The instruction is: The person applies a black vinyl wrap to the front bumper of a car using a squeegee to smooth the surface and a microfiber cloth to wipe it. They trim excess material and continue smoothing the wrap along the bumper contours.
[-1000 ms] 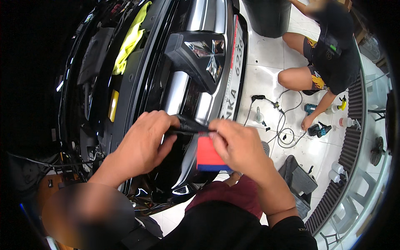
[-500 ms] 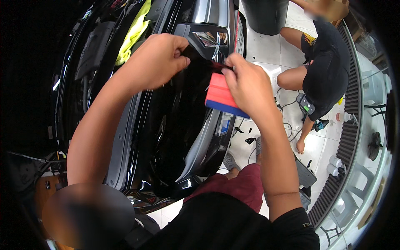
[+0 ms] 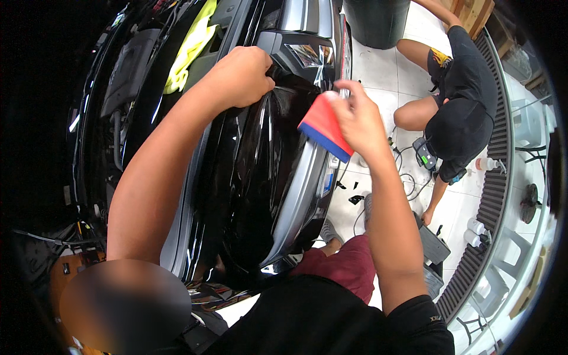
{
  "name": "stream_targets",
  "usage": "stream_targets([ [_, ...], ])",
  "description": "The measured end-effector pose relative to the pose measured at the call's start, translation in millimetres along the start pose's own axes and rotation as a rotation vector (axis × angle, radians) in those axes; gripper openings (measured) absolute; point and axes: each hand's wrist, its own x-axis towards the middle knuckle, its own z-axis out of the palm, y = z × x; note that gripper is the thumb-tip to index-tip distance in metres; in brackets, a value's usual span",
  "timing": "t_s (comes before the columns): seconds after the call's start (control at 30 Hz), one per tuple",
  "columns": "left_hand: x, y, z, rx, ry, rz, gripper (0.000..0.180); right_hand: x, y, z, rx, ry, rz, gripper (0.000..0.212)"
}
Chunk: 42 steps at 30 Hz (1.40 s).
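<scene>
My left hand [image 3: 245,77] is closed, its thumb and fingers pinching the upper edge of a glossy black film [image 3: 260,148]. Folds and wrinkles run through this film, which lies over the car's front [image 3: 278,234] beside a grey trim strip. In my right hand [image 3: 362,121] is a red squeegee [image 3: 324,121] with a dark blue edge, tilted over the trim strip's outer side. My right fingers are slightly blurred; no film shows between them. A clear headlight-like lens [image 3: 310,55] sits just beyond both hands.
A yellow cloth [image 3: 192,47] lies along the engine bay at the upper left. To the right a co-worker in black [image 3: 467,94] crouches on the tiled floor near cables and a grey toolbox [image 3: 431,244]. A black bin [image 3: 377,21] stands at the far end.
My right hand has come off the film's edge and shifted right, turning the squeegee to a steeper tilt. The film now lies lower, with more ripples. The co-worker's head has bent down.
</scene>
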Motion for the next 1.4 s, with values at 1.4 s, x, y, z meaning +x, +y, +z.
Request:
stream_targets([
  [1.4,-18,9,-26,-0.591,0.018,0.083,0.014,-42,6,20,0.895,-0.312,0.244,0.031],
])
